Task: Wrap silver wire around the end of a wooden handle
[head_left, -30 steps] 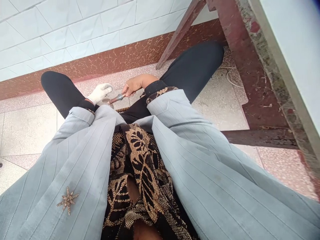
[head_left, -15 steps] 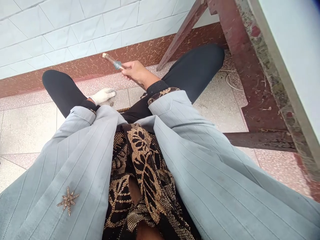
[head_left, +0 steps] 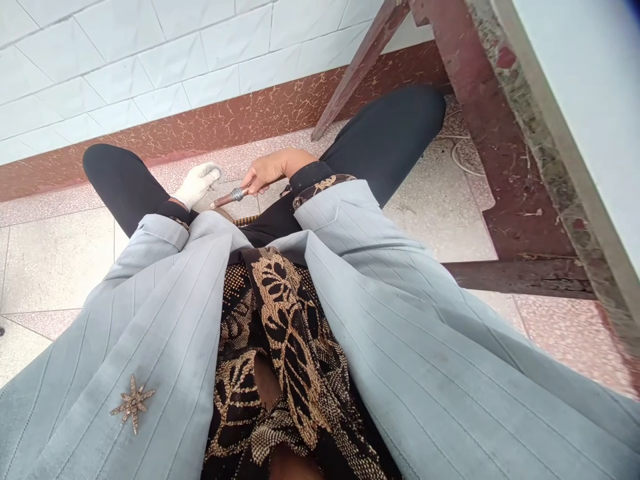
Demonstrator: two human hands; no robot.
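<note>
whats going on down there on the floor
A person sits on the tiled floor with knees apart. The bare right hand grips a small hammer-like tool by its handle, its head low near the floor. The white-gloved left hand rests beside it, on something mostly hidden behind the grey sleeve. A worn red wooden frame stands to the right.

Both arms are reaching forward toward the upper middle of the frame. The left hand (head_left: pixel 199 181), wearing a white glove, is lying palm down with fingers loosely extended. Just right of it, the bare right hand (head_left: pixel 265 175) is curling closed, knuckles up.
</note>
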